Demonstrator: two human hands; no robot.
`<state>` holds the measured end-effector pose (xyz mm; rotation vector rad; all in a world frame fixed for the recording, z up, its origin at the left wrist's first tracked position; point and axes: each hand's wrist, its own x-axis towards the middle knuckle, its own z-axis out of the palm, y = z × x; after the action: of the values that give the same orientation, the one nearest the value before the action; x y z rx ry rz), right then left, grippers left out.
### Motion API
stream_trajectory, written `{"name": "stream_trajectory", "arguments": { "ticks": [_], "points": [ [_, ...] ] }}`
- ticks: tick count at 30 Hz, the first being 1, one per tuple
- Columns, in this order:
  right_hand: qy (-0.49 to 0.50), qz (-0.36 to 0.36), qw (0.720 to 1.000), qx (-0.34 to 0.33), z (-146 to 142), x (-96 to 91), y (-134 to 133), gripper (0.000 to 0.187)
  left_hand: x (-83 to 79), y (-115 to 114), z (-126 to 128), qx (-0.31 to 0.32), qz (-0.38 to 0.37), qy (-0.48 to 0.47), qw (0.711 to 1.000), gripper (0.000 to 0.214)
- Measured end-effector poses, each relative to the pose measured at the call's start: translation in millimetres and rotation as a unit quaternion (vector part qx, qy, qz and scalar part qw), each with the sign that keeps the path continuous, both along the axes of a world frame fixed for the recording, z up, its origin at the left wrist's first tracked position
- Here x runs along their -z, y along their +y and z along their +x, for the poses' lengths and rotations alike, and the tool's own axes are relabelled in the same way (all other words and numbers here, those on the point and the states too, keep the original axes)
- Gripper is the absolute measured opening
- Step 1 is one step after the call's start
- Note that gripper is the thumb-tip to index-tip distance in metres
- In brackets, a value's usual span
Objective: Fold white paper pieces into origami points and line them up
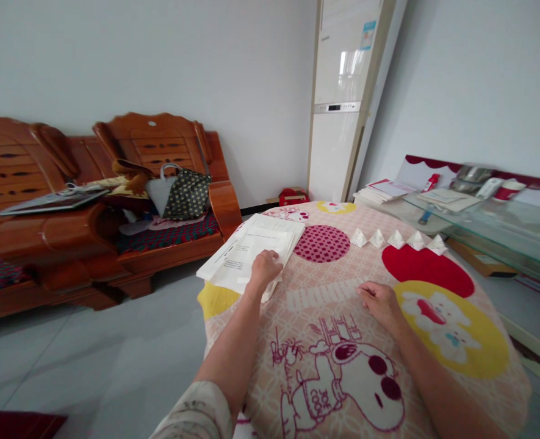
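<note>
My left hand (266, 268) rests on the right part of a stack of printed paper sheets (240, 244) at the table's left edge. Its fingers are bent and somewhat apart, with nothing visible between them. My right hand (380, 303) lies low over the patterned tablecloth (306, 329), fingers curled together and seemingly around nothing. Beyond it, several small white folded-paper pyramids (398, 238) stand in a row across the far right of the table.
A glass-topped side table (498, 213) on the right carries a metal pot (473, 178), a cup and papers. To the left stands a wooden sofa (160, 137) with a star-patterned bag (187, 194). A tall white air conditioner (336, 143) is at the back.
</note>
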<state>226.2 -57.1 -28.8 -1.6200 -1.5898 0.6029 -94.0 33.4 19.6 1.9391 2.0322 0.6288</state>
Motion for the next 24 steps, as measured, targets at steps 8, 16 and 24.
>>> {"name": "stream_trajectory", "arguments": {
  "ticks": [8,16,24],
  "points": [
    [0.011,-0.009,1.0,0.005,3.5,7.3,2.9,0.027,-5.8,3.6,-17.4,-0.021,-0.014,-0.068,0.997,0.016],
    [0.001,0.005,1.0,0.002,2.3,6.6,1.9,0.026,-10.8,-2.9,-3.7,0.001,0.022,-0.204,0.979,0.018],
    [-0.027,0.047,0.998,-0.005,-6.2,-1.4,0.9,0.024,-6.3,-26.2,51.3,0.241,-0.106,-0.47,0.843,0.014]
  ]
}}
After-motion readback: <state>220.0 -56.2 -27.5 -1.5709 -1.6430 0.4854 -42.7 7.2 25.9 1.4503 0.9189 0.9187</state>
